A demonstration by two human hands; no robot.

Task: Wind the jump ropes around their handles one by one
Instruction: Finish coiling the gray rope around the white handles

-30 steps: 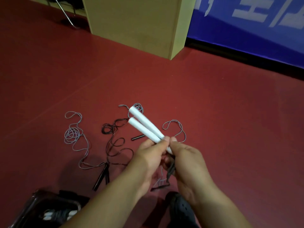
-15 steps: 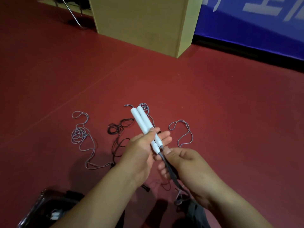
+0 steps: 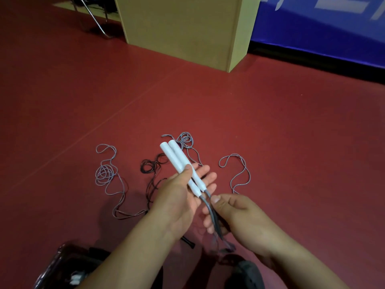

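Two white handles (image 3: 180, 166) held side by side above a red floor (image 3: 270, 142).
Left hand (image 3: 179, 197) grips them; right hand (image 3: 235, 213) pinches the grey rope (image 3: 209, 209).

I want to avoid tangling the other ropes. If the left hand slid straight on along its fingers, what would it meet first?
Probably the grey rope loop on the red floor, beyond the left hand; depth is unclear, so it may pass above.

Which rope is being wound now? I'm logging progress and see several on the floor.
The grey rope with the paired white handles: the left hand holds the handles, the right hand pinches its cord. The black rope lies untouched on the floor.
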